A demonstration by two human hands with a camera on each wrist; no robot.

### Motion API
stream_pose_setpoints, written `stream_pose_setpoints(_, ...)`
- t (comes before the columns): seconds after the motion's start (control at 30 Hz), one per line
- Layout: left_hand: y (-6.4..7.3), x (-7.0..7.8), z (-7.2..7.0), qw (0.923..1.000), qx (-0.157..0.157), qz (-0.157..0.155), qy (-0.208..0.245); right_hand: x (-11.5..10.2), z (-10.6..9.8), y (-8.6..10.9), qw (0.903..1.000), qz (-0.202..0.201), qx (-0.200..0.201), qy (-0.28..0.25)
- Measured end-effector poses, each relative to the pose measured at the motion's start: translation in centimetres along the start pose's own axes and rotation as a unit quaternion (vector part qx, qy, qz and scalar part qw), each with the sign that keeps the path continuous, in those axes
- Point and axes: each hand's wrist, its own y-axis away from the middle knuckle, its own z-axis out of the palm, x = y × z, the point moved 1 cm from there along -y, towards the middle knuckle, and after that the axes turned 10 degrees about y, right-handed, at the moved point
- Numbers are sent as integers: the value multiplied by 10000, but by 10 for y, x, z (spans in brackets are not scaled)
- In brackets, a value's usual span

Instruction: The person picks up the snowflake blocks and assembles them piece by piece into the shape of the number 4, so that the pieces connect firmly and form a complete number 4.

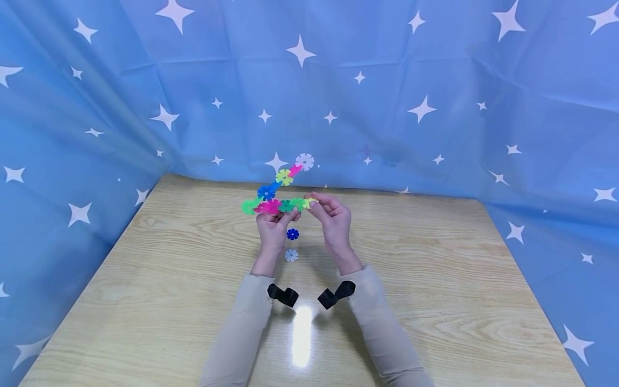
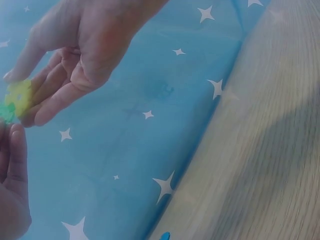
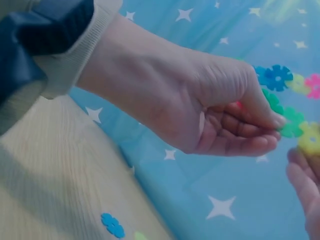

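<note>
Above the table both hands hold a chain of notched plastic snowflake discs, bent in a V shape. My left hand (image 1: pixel 274 232) pinches its lower arm near a green disc (image 3: pixel 292 123), thumb on top. At that arm's right end, my right hand (image 1: pixel 335 221) pinches a yellow disc (image 2: pixel 20 98) between thumb and fingers. Pink discs (image 1: pixel 272 207) and a light green disc (image 1: pixel 250 207) lie along the left part. The upper arm rises through a blue disc (image 1: pixel 266 192) and a yellow-green disc (image 1: pixel 284 177) to a clear whitish disc (image 1: pixel 304 161).
Two loose discs lie on the wooden table (image 1: pixel 435 279) between the forearms: a dark blue disc (image 1: pixel 292 234) and a pale disc (image 1: pixel 291 255). Behind the table hangs a blue star-patterned cloth (image 1: pixel 387 97). Black wrist camera mounts (image 1: pixel 283 295) sit on both sleeves.
</note>
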Motion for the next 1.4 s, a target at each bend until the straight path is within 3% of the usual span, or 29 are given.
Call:
stream_pose_setpoints(0.27, 0, 0, -1, 10000, 35, 55, -22, 1, 6, 2, 9998, -46, 182, 71)
stream_pose_setpoints(0.43, -3, 4, -2, 9993, -18, 131, -352, -1, 10, 2, 9996, 149, 252, 57)
stream_pose_setpoints(0.53, -7, 9, -4, 9982, -94, 147, -567, -2, 10, -1, 9995, 291, 105, 38)
stream_pose_setpoints(0.7, -12, 13, -9, 9981, -58, -99, -610, 5, 3, -5, 9983, 561, -186, -9)
stream_pose_setpoints(0.8, -15, 14, -13, 9973, 56, -172, -717, 17, -3, -7, 9924, 1013, -336, 606)
stream_pose_setpoints(0.87, -16, 15, -15, 9968, 90, -212, -769, 29, -6, -8, 9745, 1421, -678, 1601)
stream_pose_setpoints(0.9, -17, 15, -16, 9961, 89, -212, -851, 36, -6, -8, 9588, 1563, -927, 2182)
stream_pose_setpoints(1.0, -16, 15, -17, 9957, 16, -275, -879, 59, -5, -5, 8985, 1650, -1740, 3677)
stream_pose_setpoints(1.07, -16, 15, -16, 9955, -44, -323, -892, 69, -3, -3, 8704, 1601, -2052, 4179)
stream_pose_setpoints(1.27, -16, 13, -16, 9968, -124, -350, -706, 79, 5, -5, 8070, 1157, -2579, 5184)
stream_pose_setpoints(1.33, -16, 14, -15, 9971, -120, -344, -671, 80, 7, -6, 7883, 985, -2683, 5449)
stream_pose_setpoints(1.4, -16, 14, -15, 9972, -129, -350, -649, 80, 9, -8, 7763, 921, -2745, 5599)
